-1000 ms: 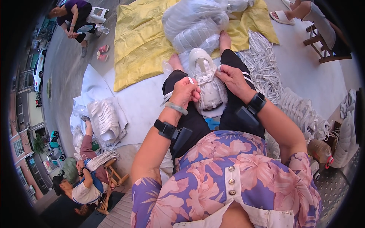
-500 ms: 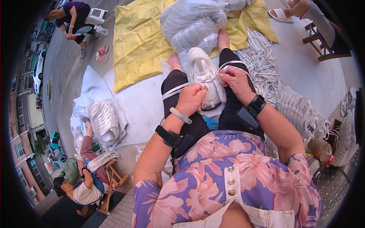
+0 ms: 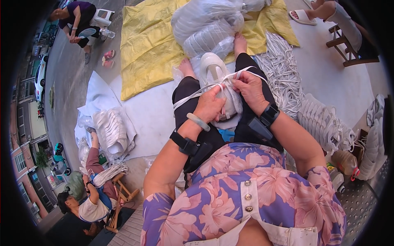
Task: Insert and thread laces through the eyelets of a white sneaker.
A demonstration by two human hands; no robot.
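A white sneaker [image 3: 212, 61] rests between my thighs, its toe pointing away from me. White shoelace [image 3: 189, 96] runs across its tongue and trails over both of my legs. My left hand [image 3: 209, 105] pinches the lace at the left side of the shoe's opening. Opposite it, my right hand [image 3: 249, 91] grips the lace between thumb and fingers, close above the shoe's upper. The two hands nearly meet over the eyelets, and they cover part of the lacing.
Bagged white shoes [image 3: 207, 24] lie on a yellow sheet [image 3: 145, 53] beyond my feet. Loose laces [image 3: 281, 69] are heaped at right, beside stacked shoes [image 3: 318, 121]. More stacked shoes [image 3: 111, 131] lie left. A wooden stool [image 3: 344, 45] and other people sit around.
My right hand has shifted left, closer to my left hand, bringing the lace over the middle of the shoe. My left hand has moved slightly.
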